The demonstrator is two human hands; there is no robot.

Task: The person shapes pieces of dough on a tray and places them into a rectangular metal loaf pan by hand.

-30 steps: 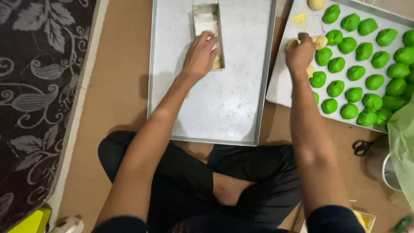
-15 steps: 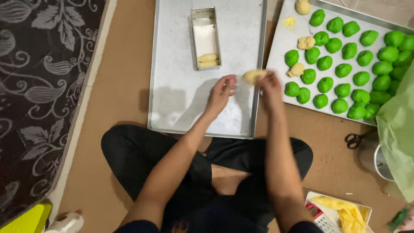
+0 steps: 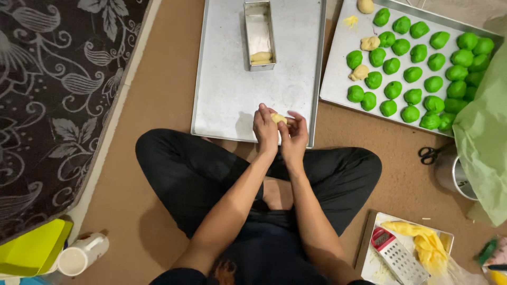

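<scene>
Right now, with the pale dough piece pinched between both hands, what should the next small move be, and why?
Probably set the dough piece into the small loaf tin. Both the left hand and the right hand grip it above the big tray, and the tin already holds two similar pale pieces at its near end.

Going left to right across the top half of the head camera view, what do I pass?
Patterned dark rug → flat metal tray → small loaf tin → tray of green dough balls → green plastic sheet.

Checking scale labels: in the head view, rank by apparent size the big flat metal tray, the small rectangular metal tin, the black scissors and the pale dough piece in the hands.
1. Big flat metal tray
2. Small rectangular metal tin
3. Black scissors
4. Pale dough piece, partly hidden by the left hand and right hand
</scene>
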